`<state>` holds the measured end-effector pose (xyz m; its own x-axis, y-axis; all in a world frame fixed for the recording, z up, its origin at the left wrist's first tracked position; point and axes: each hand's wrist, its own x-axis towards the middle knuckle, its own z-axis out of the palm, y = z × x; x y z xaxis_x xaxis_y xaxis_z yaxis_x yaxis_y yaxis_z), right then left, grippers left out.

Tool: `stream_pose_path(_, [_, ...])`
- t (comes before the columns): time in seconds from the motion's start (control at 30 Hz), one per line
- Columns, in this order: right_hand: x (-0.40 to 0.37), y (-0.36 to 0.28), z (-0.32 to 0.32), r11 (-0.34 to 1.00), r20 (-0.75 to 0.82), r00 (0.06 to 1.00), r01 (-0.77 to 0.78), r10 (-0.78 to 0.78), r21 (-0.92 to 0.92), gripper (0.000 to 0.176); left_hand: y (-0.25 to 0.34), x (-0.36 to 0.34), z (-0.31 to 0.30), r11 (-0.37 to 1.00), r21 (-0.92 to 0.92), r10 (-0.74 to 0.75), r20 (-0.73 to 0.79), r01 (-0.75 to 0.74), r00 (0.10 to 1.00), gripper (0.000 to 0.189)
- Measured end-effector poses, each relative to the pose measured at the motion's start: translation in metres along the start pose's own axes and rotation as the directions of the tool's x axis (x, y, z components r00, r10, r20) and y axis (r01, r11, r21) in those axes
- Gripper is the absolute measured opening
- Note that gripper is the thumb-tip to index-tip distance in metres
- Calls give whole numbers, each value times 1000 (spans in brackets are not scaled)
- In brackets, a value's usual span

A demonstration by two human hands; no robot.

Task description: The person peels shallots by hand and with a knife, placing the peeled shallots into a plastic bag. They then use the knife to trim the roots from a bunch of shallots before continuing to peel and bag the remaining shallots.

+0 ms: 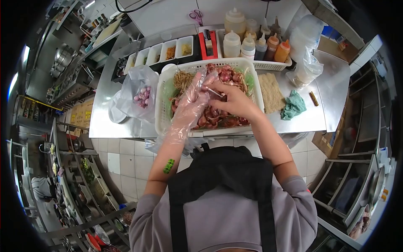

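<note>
My left hand point(191, 101), in a clear plastic glove, is closed over the white basket point(161, 111), with what looks like a shallot at its fingertips, mostly hidden. Close against it, my right hand point(233, 100) is bare and curled around a thin, pale, blade-like tool point(215, 92), apparently a small knife. Beneath both hands lie many reddish-brown shallots point(214, 117) on green netting. A bundle of dry stalks or roots point(183, 80) sits at the basket's back left. Left of the basket, a clear plastic bag point(131, 90) contains peeled pinkish shallots point(143, 97).
White tubs of ingredients point(170, 50) line the back left, beside a red holder point(208, 46). Squeeze bottles point(231, 44) stand in a tray at the back right. A brown mat point(270, 93), a green cloth point(294, 105) and a bagged container point(305, 71) lie rightward on the steel table point(336, 101).
</note>
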<state>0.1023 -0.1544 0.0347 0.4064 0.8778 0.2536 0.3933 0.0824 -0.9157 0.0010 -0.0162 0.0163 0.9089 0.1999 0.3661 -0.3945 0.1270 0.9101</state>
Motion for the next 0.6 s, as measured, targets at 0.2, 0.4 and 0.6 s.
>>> stream_pose_path(0.2, [11,4,16,996,-71,997,34,-40,-88,38,-6,-4,-21,657,736,-194,-43,163,980,61])
stream_pose_path(0.4, [21,2,3,949,-236,949,139,-210,-284,36,-9,-3,-19,904,-295,-378,-219,308,899,45])
stream_pose_path(0.6, [16,-2,6,915,-135,985,47,-110,-401,42,-8,-4,-24,728,-648,-412,-153,224,898,35])
